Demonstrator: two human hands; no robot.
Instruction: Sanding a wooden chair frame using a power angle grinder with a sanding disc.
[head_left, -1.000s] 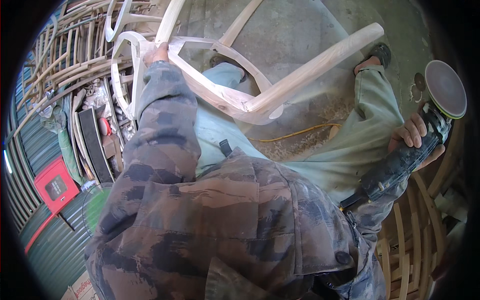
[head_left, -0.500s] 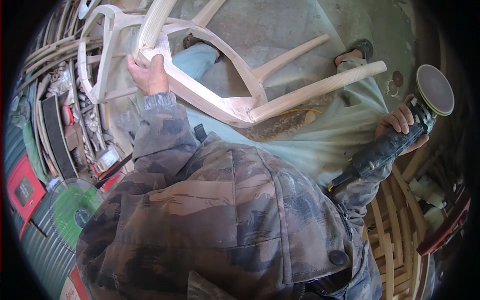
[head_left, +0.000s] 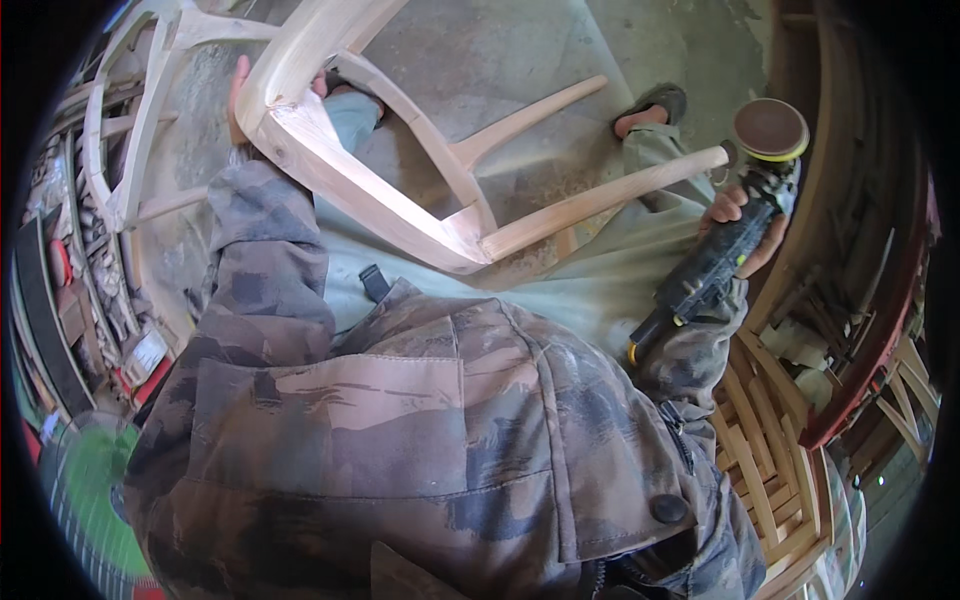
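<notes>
Frame point(head_left: 365, 203) of pale wood: before person, near rail crossing over pale trousers point(head_left: 575, 292), one leg point(head_left: 600, 204) slanting off to right. Left hand point(head_left: 240, 105) behind frame's left corner, fingers showing either side of wood; palm hidden, cannot tell whether it grips. Right hand point(head_left: 724, 208) wrapped round black sander point(head_left: 690, 280), fingers closed on its body; round disc point(head_left: 772, 125) near leg's tip. Second frame point(head_left: 215, 30) at left. Curved slats point(head_left: 755, 475) lower right; green fan point(head_left: 95, 500) lower left.
</notes>
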